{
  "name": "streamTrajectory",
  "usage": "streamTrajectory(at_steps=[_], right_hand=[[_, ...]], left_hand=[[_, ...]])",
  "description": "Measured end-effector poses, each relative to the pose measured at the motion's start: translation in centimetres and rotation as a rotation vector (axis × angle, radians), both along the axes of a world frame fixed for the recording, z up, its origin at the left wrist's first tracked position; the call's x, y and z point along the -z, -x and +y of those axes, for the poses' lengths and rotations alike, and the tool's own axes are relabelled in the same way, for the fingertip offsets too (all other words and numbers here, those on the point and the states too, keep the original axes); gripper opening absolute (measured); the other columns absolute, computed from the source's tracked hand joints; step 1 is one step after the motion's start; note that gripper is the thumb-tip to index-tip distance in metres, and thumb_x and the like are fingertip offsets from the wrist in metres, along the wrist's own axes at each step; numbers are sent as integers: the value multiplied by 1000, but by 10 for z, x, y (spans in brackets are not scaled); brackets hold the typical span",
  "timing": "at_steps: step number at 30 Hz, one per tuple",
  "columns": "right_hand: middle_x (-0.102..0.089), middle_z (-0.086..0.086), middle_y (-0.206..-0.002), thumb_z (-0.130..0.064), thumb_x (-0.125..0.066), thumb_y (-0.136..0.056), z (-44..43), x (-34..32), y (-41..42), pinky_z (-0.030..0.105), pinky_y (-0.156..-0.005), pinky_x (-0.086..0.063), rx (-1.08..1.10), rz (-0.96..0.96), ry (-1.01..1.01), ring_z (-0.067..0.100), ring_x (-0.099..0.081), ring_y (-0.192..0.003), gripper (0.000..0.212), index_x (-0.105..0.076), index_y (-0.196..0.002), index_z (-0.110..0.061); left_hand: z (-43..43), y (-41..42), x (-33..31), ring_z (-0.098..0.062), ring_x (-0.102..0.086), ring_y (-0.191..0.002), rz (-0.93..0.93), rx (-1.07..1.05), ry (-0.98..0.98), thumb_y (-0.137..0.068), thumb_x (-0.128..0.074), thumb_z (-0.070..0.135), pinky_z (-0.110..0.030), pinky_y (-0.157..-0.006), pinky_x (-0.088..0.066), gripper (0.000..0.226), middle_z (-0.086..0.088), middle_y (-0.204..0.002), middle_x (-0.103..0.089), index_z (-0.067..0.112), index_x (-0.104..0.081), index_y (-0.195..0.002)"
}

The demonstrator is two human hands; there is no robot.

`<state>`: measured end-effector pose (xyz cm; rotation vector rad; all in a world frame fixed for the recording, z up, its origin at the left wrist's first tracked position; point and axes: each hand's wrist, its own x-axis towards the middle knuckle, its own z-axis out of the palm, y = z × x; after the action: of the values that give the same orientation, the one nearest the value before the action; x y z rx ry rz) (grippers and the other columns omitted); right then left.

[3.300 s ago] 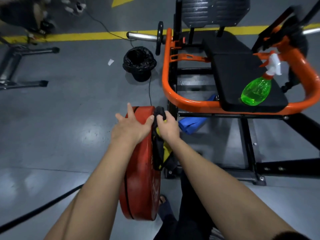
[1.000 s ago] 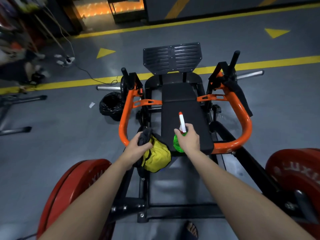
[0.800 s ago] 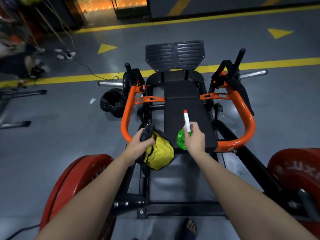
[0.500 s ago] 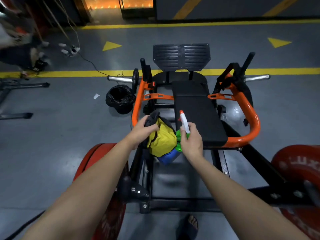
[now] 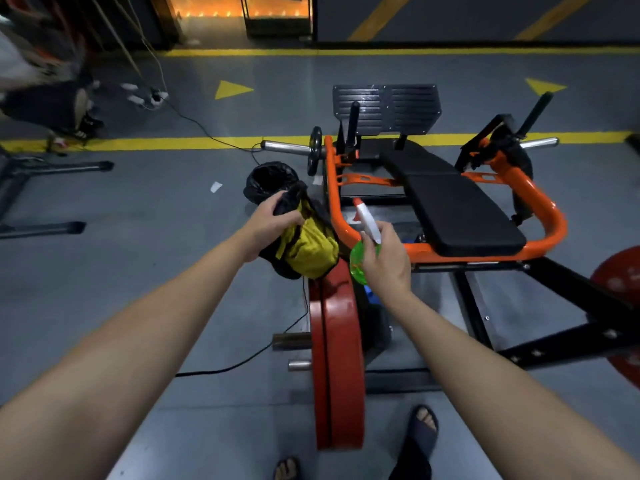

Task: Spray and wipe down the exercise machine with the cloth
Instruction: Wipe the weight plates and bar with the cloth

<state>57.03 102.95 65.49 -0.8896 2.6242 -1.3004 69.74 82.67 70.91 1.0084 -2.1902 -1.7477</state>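
The left hand (image 5: 273,220) grips the bunched yellow-and-black cloth (image 5: 308,244) by its top, just left of the orange frame (image 5: 426,252) of the exercise machine (image 5: 460,216). The right hand (image 5: 384,261) curls round the one green spray bottle (image 5: 360,263), its nozzle pointing up and away. Below both hands a red weight plate (image 5: 336,358) stands on edge, and a second plate (image 5: 620,282) shows at the right. One black bin bag (image 5: 266,178) sits behind the cloth.
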Motion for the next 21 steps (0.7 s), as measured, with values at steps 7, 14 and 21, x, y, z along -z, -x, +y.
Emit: streamTrajectory(at_steps=[7,14,21], right_hand=[[-61,7,-88,-30,-51,-105,6,-15,-6,36,-64,-34,105,-39,-46,33,-59,-81,23,-56,-111,-8],[-66,16,-90,-29,-54,-104,17,-32,25,39,-65,-36,76,-69,-30,40,-62,-87,23,-56,-107,-6],[-67,14,-92,-26,-57,-103,80,-35,94,39,-69,-41,106,-148,10,39,-63,-89,17,-58,-108,-10]], left_hand=[[-30,4,-33,-12,-64,-93,31,180,123,-92,-69,10,-32,-84,-53,33,2,-103,-66,25,-58,-119],[-3,98,-76,-1,-62,-87,57,378,254,-93,-71,13,-11,-71,-50,35,10,-99,-65,27,-57,-122],[63,210,-106,-3,-61,-89,31,528,339,-93,-72,13,-7,-71,-49,38,14,-100,-63,28,-55,-123]])
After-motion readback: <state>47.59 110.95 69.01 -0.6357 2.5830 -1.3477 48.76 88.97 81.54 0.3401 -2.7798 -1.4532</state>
